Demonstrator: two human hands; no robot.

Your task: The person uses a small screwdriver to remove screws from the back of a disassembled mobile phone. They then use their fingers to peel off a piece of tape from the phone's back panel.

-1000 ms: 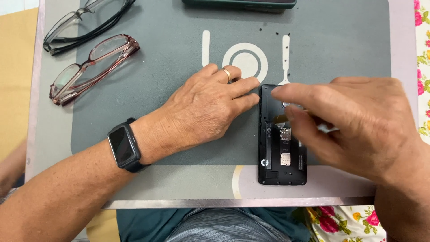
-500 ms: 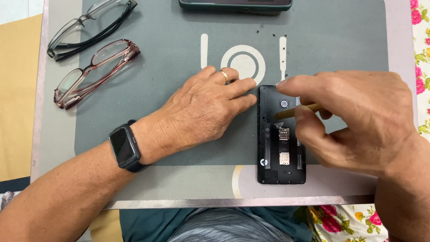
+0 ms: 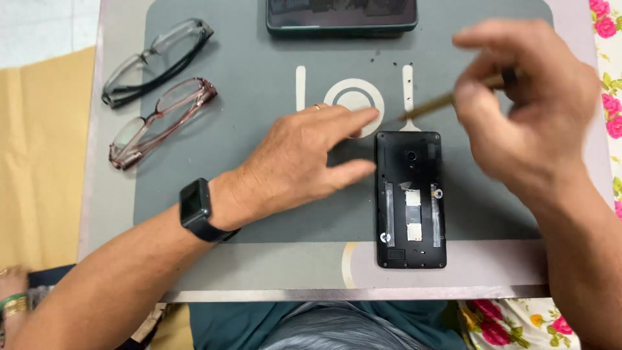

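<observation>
Seen from above: grey mat [image 3: 259, 194] spread over a small table [image 3: 123, 78]. Open phone [image 3: 411, 198], back cover off, lying flat and upright near the mat's right front edge, its lower end reaching past the mat onto the pale strip of the table. Card slots and a camera lens visible inside the black frame.

Left hand [image 3: 304, 165] resting palm down on the mat just left of the phone, fingers spread and loosely extended, thumb tip touching or nearly touching the phone's left edge, index finger lying over the white printed ring above it. Holding nothing. Ring on one finger, dark smartwatch [image 3: 196, 210] on the wrist.

Right hand [image 3: 525, 110] raised above the phone's upper right corner, blurred, fingers curled and pinched around a thin brownish tool [image 3: 440, 102]. Tool slanting down to the left, tip hanging just above the phone's top edge, clear of it.

Farther off: second phone [image 3: 341, 16] at the mat's far edge, black glasses [image 3: 155, 61] and reddish glasses [image 3: 162, 123] at the upper left, well apart from both hands.
</observation>
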